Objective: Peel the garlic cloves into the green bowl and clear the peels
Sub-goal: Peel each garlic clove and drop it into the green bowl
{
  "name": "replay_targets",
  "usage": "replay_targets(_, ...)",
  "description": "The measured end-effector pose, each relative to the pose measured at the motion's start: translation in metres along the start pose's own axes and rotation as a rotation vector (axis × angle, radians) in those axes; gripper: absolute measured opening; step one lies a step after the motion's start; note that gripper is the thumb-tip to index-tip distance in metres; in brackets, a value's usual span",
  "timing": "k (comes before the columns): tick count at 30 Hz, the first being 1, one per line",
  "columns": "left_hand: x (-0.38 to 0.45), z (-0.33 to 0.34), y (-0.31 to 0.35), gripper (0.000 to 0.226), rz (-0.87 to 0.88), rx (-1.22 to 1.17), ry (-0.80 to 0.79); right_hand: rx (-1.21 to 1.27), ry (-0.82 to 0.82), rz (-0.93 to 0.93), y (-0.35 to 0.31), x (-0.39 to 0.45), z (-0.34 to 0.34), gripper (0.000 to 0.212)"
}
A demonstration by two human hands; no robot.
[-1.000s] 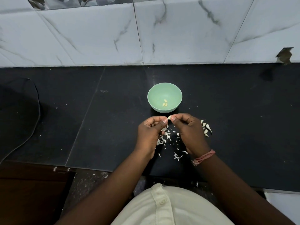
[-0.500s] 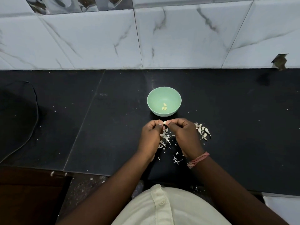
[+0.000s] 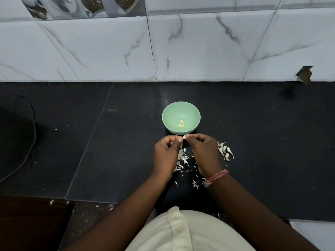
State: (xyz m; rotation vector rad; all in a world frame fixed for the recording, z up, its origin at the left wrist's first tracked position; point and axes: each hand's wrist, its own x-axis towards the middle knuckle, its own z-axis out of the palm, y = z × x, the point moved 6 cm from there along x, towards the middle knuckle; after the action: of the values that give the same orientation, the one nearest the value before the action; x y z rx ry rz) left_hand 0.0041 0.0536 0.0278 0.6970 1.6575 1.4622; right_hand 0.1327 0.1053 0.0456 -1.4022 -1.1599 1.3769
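Note:
A green bowl (image 3: 170,113) stands on the black counter and holds peeled garlic cloves (image 3: 181,124) at its bottom. Just in front of it, my left hand (image 3: 165,154) and my right hand (image 3: 204,153) meet at the fingertips and pinch one pale garlic clove (image 3: 184,136) between them. White peel scraps (image 3: 183,160) lie scattered on the counter under and between my hands. A small cluster of unpeeled cloves (image 3: 225,151) lies to the right of my right hand.
The black counter (image 3: 90,151) ends at a marble-tiled wall (image 3: 181,51) behind the bowl. A dark rounded object with a cord (image 3: 16,134) sits at the far left. The counter's front edge runs just before my body.
My hands have stayed together on the clove just in front of the bowl. The camera has tilted, so bowl and hands sit lower in view.

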Motion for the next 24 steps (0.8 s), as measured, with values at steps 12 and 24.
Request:
replay_targets(12,0.009,-0.003,-0.016,0.021,-0.286,-0.164,0.005,-0.417,0.148,-0.077,-0.004,0.053,0.011,0.018)
replay_targets(24,0.005,0.001,-0.023,0.036,-0.575,-0.509,-0.034,-0.461,0.117,-0.397,-0.007,0.017,0.013,0.012)
